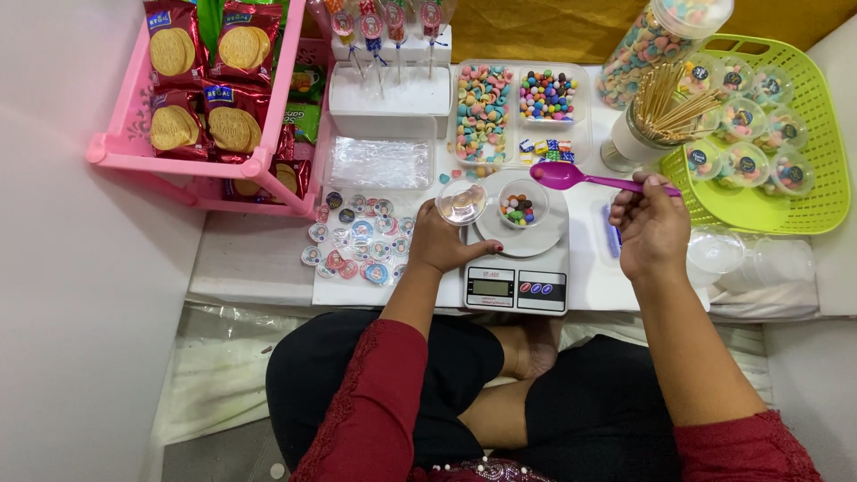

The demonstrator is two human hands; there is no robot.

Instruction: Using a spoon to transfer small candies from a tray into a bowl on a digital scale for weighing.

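White tabletop (pixel 259 259) is shown with a candy-filled cup (pixel 523 203) on the scale (pixel 518 278), a clear lid (pixel 461 202) pinched by the left hand (pixel 444 243), a purple spoon (pixel 589 178) gripped by the right hand (pixel 652 223), and red biscuit packets (pixel 207 80) at ten o'clock.

I see red biscuit packets (pixel 207 85) upper left, round stickers (pixel 359 239) left of centre, and the scale's grey screen (pixel 490 286) at centre.
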